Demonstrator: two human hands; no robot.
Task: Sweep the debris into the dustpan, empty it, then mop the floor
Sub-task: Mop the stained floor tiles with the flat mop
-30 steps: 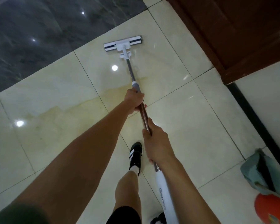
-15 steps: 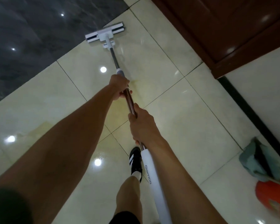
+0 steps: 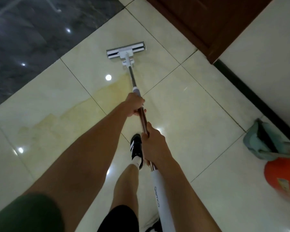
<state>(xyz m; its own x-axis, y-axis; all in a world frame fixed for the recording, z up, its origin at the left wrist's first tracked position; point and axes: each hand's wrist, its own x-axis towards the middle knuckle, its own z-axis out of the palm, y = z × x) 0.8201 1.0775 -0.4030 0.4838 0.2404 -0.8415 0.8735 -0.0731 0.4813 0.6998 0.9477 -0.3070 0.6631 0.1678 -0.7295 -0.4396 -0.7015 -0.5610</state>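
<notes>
A flat white mop head (image 3: pixel 126 51) lies on the cream floor tiles (image 3: pixel 199 101) ahead of me. Its metal pole (image 3: pixel 132 77) runs back toward me and ends in a white grip (image 3: pixel 159 195). My left hand (image 3: pixel 134 104) grips the pole further down, just below a grey collar. My right hand (image 3: pixel 153 141) grips the pole nearer to me, above the white grip. A yellowish wet streak (image 3: pixel 84 104) crosses the tiles left of the pole. A teal dustpan (image 3: pixel 264 139) with a dark brush lies at the right edge.
Dark marble flooring (image 3: pixel 32 34) fills the upper left. A brown wooden door frame (image 3: pixel 216 22) stands at the upper right, with a white wall and black skirting (image 3: pixel 251 96) beside it. An orange container (image 3: pixel 283 176) sits at the right. My black shoe (image 3: pixel 136 148) stands under the pole.
The mop head has come back toward me and to the right, off the edge of the dark marble. Both hands keep the same hold on the pole.
</notes>
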